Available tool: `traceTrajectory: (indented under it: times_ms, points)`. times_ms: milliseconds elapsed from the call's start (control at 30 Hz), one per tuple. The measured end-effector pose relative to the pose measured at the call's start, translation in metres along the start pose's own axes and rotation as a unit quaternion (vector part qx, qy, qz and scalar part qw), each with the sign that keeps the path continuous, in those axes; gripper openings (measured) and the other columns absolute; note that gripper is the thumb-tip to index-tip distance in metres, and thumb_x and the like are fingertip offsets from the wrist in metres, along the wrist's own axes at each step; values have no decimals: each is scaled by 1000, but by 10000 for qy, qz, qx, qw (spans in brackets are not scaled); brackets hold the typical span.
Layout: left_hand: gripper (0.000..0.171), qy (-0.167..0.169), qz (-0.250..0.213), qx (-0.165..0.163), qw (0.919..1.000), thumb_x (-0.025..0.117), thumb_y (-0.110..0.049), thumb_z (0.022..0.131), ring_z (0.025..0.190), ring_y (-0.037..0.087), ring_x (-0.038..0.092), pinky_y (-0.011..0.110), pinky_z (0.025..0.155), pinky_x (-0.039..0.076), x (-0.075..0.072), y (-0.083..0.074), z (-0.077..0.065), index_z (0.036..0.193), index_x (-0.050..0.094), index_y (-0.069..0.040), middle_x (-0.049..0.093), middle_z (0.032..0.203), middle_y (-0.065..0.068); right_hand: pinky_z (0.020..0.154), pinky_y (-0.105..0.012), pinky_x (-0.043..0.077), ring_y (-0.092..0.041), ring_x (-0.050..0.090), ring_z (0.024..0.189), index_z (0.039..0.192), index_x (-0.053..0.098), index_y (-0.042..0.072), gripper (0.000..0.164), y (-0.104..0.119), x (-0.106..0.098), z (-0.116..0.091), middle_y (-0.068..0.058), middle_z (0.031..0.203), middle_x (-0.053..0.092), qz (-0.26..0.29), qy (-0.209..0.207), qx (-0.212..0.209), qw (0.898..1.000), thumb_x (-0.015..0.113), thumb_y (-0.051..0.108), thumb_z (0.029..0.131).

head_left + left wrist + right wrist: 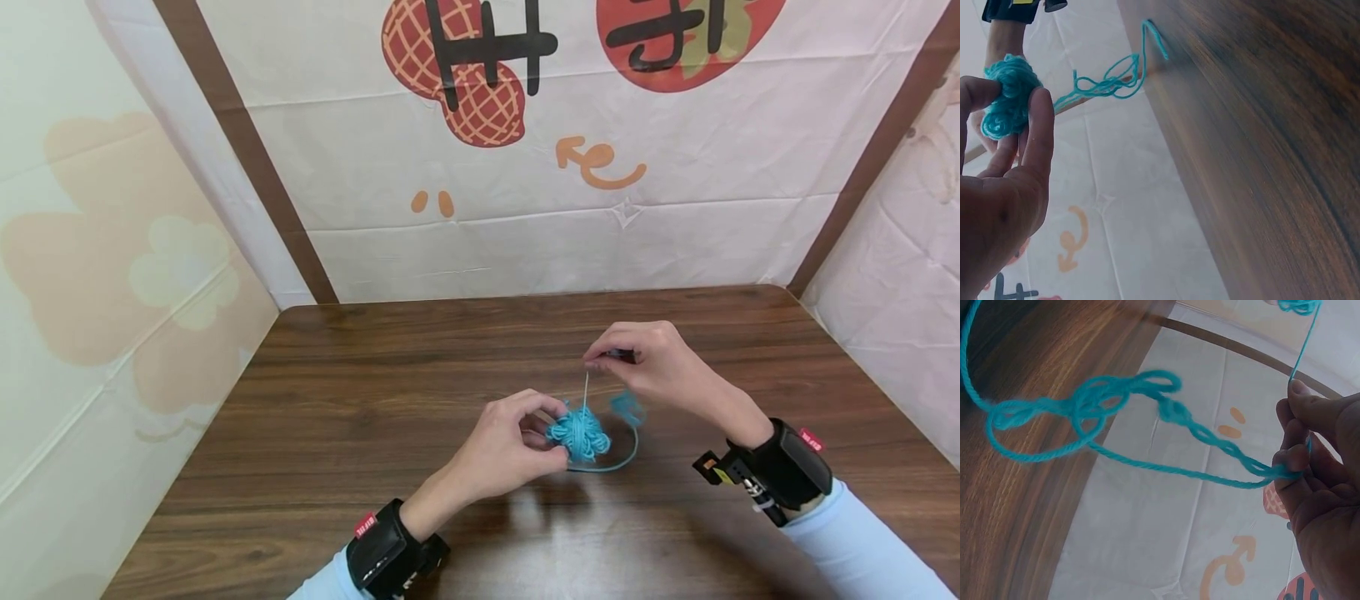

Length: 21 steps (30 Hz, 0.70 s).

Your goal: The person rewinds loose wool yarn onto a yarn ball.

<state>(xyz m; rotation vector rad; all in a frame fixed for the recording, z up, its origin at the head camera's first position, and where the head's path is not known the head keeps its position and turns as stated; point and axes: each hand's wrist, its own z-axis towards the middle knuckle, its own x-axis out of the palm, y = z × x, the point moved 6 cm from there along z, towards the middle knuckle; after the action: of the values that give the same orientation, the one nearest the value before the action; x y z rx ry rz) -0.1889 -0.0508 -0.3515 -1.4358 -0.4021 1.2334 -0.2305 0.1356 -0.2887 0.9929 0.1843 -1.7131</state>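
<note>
My left hand (504, 443) grips a small ball of turquoise yarn (579, 435) over the table, thumb on the near side and fingers behind it. In the left wrist view the wound ball (1015, 94) sits between thumb and fingertips. My right hand (663, 367), higher and to the right, pinches a taut strand (586, 390) that runs up from the ball. Other strands pass through its curled fingers, as the right wrist view shows. From them hangs a looped, tangled length of yarn (1174, 412). A loose strand (611, 468) curves below the ball.
The brown wood-grain table (337, 433) extends around both hands. A white printed cloth (525, 250) hangs behind its far edge, with more cloth at the left (112, 292) and right (900, 275). Each wrist wears a black camera band (787, 462).
</note>
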Motion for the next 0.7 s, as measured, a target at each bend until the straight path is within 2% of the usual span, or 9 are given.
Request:
traceTrajectory:
  times_ms: [133,233,433,600,700]
  points:
    - [34,122,-237,-46,9996,76,-6,82,92,5,69,18,80,61,1,0,0,115,69,-8,71,111,1,58,-10,45,-7,69,74,93,78,12,29,-4,0,0,3,87,75,22,19,44,10000,78,-13,78]
    - [35,242,-688,-153,9972,74,-3,82,93,4,69,21,82,62,2,0,0,117,68,-6,71,114,5,57,-10,44,-6,69,74,94,78,11,27,-6,0,-1,3,88,76,52,23,105,9999,78,-12,79]
    - [38,443,-1574,-212,9863,71,2,82,94,5,70,25,84,62,2,-3,-2,119,65,0,69,117,16,57,-11,42,-1,63,71,94,78,15,31,-10,0,-1,4,87,76,42,-50,234,9997,79,-12,78]
    - [38,553,-2054,-58,9771,70,5,83,98,7,72,28,84,63,1,-6,-2,120,63,6,66,122,25,56,-11,40,1,55,65,94,78,14,30,-10,-1,0,4,86,76,8,-97,208,9997,80,-11,77]
    - [38,507,-2308,85,9716,69,7,83,101,8,73,27,85,63,-1,-7,-2,120,60,10,63,124,26,56,-11,40,1,54,65,93,79,14,29,-11,-1,0,3,85,76,9,-115,249,9996,80,-10,78]
